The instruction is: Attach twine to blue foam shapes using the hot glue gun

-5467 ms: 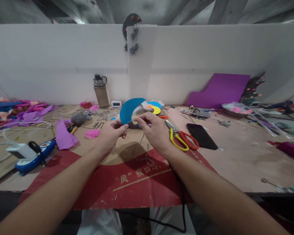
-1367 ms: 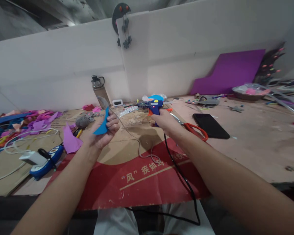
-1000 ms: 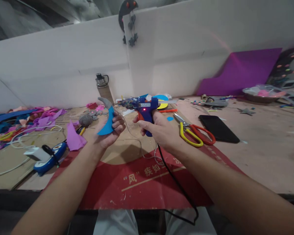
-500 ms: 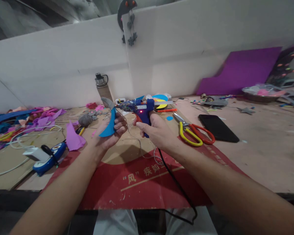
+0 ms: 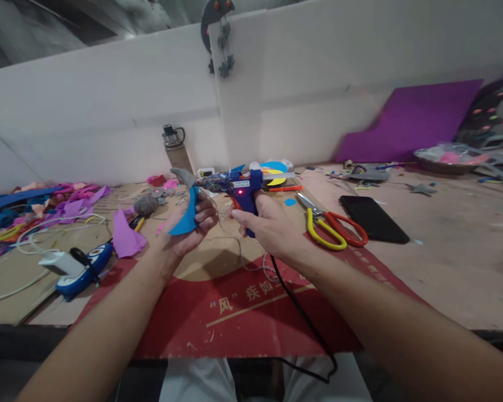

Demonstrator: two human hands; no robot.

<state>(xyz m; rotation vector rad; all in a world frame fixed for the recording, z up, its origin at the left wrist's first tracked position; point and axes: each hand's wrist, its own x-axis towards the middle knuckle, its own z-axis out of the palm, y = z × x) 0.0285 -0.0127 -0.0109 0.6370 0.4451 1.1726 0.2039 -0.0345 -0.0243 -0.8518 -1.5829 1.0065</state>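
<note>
My left hand [image 5: 199, 223] is closed around a blue crescent cutout [image 5: 186, 216], with its curve facing me. Grey yarn [image 5: 183, 176] covers the crescent's upper tip, and a loose strand trails down onto the table. In my right hand [image 5: 272, 226] is a blue hot glue gun [image 5: 246, 198] with a lit red light and a clear glue stick in its back. Its nozzle points left and meets or nearly meets the yarn-covered tip; I cannot tell whether they touch. A black cord [image 5: 297, 307] runs down from the gun's handle.
Right of my hands lie scissors [image 5: 327, 226] with yellow and red handles and a black phone [image 5: 373, 219]. A bottle [image 5: 176, 151] stands behind. On the left are a grey yarn ball [image 5: 146, 205], a blue power strip [image 5: 84, 271] with white cables, and felt scraps [image 5: 79, 209].
Both hands, with the crescent and the glue gun, have shifted very slightly left. Their grips stay the same.
</note>
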